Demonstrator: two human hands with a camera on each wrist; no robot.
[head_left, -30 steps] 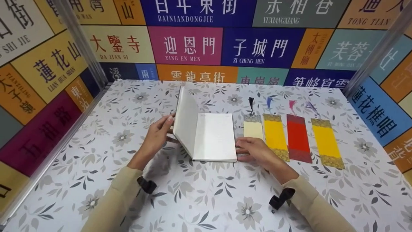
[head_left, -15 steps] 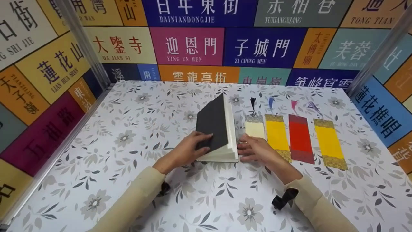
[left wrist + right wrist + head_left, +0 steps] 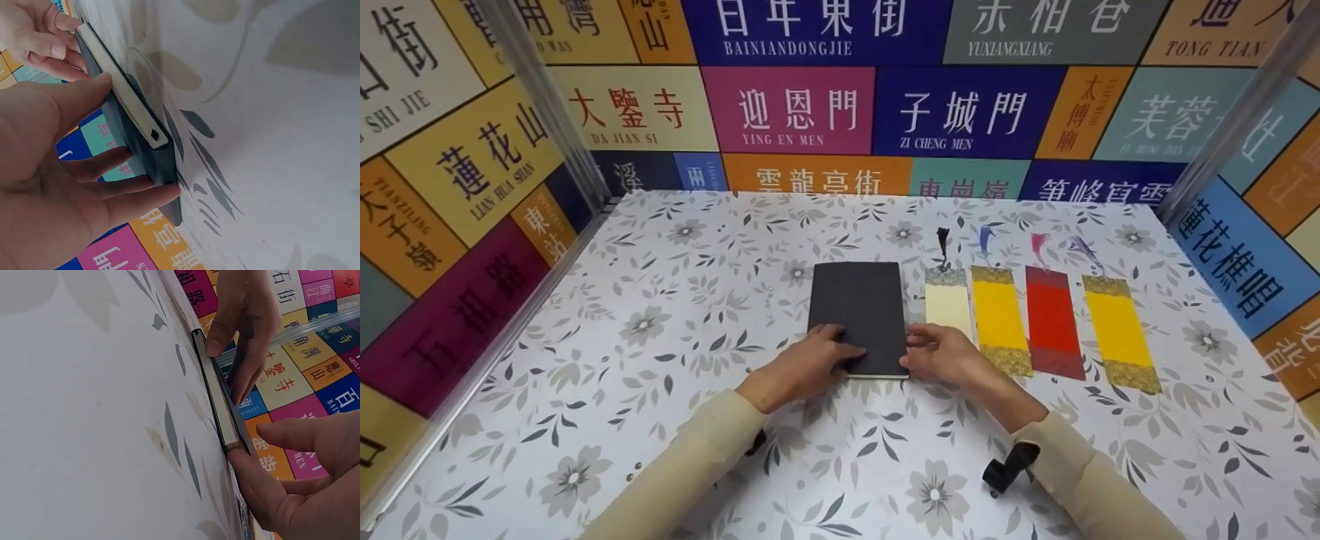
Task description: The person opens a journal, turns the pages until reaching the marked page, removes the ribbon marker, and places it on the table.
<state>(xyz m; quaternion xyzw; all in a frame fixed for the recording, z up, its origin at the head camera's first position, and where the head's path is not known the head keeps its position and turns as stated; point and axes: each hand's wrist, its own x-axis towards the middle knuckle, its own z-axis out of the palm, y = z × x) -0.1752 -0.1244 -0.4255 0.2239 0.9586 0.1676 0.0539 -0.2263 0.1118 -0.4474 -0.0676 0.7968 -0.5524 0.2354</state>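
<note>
A black-covered book (image 3: 857,300) lies closed on the table, its pale page edges showing along the near side. My left hand (image 3: 802,365) rests on the lower left of its cover; in the left wrist view the thumb touches the cover near the page edge, and the fingers extend over to the spine side. At the right edge near the front corner is my right hand (image 3: 949,355), fingertips against the book. The right wrist view has one finger pressing the corner of the page block (image 3: 219,402), with the thumb held apart above it.
To the right lies a row of tasselled bookmarks: cream (image 3: 947,304), yellow (image 3: 1000,311), red (image 3: 1054,315) and another yellow (image 3: 1117,322). The right hand overlaps the cream one's lower end. Behind the floral-covered table (image 3: 690,465) stand panels (image 3: 787,109) of coloured signs.
The book was open a second ago with its cover raised on the left. My left hand swung the cover over to the right and down shut, while the right hand stayed at the right edge.
</note>
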